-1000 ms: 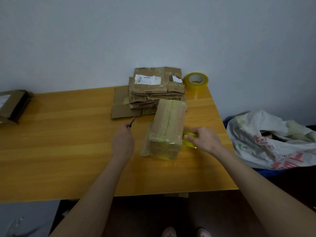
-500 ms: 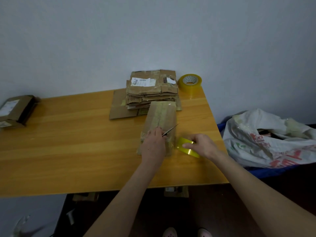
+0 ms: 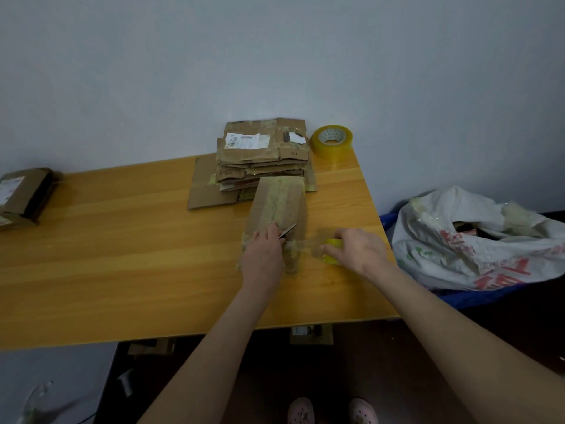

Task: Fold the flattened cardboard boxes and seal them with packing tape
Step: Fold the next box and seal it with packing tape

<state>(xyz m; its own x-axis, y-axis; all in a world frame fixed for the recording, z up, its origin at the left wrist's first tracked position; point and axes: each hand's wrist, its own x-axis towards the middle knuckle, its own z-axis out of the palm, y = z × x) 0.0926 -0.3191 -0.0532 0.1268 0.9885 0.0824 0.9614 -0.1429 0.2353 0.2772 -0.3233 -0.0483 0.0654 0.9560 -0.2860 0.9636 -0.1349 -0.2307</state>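
Head cam, 2 hands (image 3: 263, 255) (image 3: 357, 249), 1 box (image 3: 281, 200), 1 blade (image 3: 289, 230), 2 tapes (image 3: 331, 146) (image 3: 333, 242)

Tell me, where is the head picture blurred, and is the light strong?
Head view: light dim and even; the right hand and its held tape roll are smeared by motion; the left hand with its blade is slightly soft; the stack of flat boxes looks sharp.

The number 10 is printed on the top sheet of the cardboard stack (image 3: 263, 154), beyond the left hand (image 3: 264, 255). A white shipping label (image 3: 244, 139) with a barcode sits on the same sheet, its print too small to read. Right of the right hand (image 3: 357, 252), a white bag (image 3: 458, 240) bears red characters, too creased to read.
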